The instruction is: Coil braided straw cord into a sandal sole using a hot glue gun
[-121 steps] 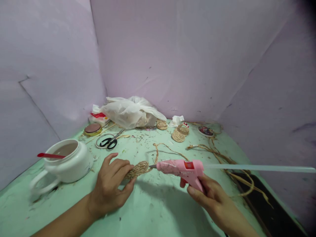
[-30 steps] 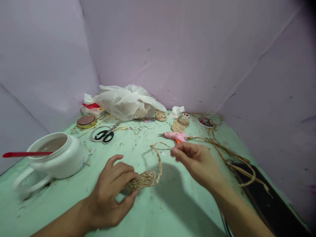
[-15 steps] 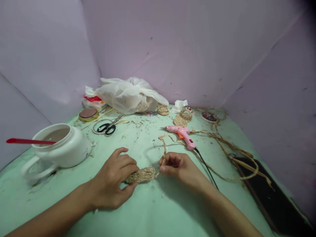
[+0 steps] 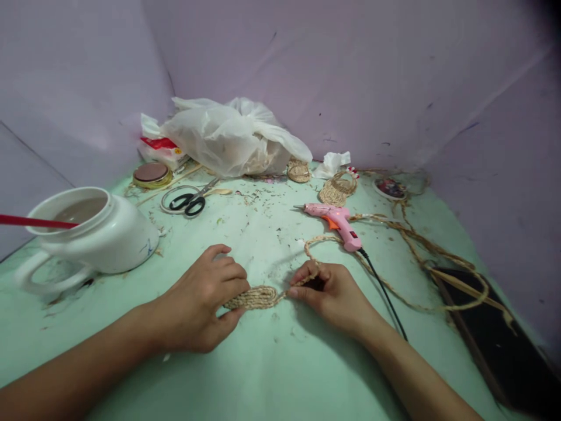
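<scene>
An oval coil of braided straw cord (image 4: 258,297) lies on the green tabletop. My left hand (image 4: 214,298) grips the coil's left end between thumb and fingers, covering that end. From the coil's right tip runs the free braided cord (image 4: 310,248), pinched between the thumb and fingers of my right hand (image 4: 326,289). Beyond the right hand the cord loops up and back toward the right. A pink glue gun (image 4: 335,222) rests on its side behind the right hand, nozzle pointing left and its black cable (image 4: 383,286) trailing forward.
At the left stands a white pot (image 4: 118,234) with a red stick in it. Scissors (image 4: 193,202), a round tin (image 4: 152,174), a white plastic bag (image 4: 228,137) and small woven straw pieces (image 4: 337,188) line the back. A dark flat device (image 4: 491,345) lies at right beneath loose cord.
My right hand has drawn the cord a little to the right, so it runs lower and flatter from the coil. The head view has shifted slightly. My left hand keeps its grip.
</scene>
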`<state>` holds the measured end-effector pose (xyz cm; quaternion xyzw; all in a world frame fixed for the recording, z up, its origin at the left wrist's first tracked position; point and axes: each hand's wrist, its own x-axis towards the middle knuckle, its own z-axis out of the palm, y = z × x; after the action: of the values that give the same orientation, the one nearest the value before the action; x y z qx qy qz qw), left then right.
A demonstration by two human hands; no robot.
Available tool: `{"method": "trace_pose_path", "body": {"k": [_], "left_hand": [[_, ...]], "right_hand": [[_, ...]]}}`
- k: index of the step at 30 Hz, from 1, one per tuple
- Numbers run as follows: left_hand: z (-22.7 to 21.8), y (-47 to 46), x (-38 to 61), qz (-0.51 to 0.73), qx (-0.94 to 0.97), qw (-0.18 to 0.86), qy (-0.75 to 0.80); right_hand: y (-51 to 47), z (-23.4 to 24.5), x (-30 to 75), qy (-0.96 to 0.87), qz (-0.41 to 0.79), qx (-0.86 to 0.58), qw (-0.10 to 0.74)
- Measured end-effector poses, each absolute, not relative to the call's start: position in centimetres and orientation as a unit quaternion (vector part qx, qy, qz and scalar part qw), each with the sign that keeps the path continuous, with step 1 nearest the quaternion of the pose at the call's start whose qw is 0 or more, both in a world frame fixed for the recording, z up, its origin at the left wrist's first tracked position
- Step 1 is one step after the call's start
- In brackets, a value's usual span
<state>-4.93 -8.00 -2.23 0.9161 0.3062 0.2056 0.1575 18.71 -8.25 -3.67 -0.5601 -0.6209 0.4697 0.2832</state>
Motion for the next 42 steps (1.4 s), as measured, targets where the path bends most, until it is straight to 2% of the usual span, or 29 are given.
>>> {"method": "trace_pose_path", "body": {"k": [5, 17, 38, 42], "left_hand": [[-2.07, -7.88, -4.76, 0.207, 0.913, 0.17, 0.307], [-2.15, -7.79, -4.79, 0.202, 0.915, 0.181, 0.298], [-1.96, -7.57, -4.61, 0.159, 0.932, 0.18, 0.272], [-1.98, -7.57, -4.57, 0.159, 0.933, 0.177, 0.272]], "right_hand": [[-8.4, -4.1, 18.56, -0.658, 0.402, -0.585, 0.25], [-8.25, -4.56, 18.48, -0.72, 0.319, -0.552, 0.273], [-8.01, -4.35, 17.97, -0.765, 0.293, -0.503, 0.276], [-7.99, -4.18, 17.88, -0.744, 0.325, -0.518, 0.27]]}}
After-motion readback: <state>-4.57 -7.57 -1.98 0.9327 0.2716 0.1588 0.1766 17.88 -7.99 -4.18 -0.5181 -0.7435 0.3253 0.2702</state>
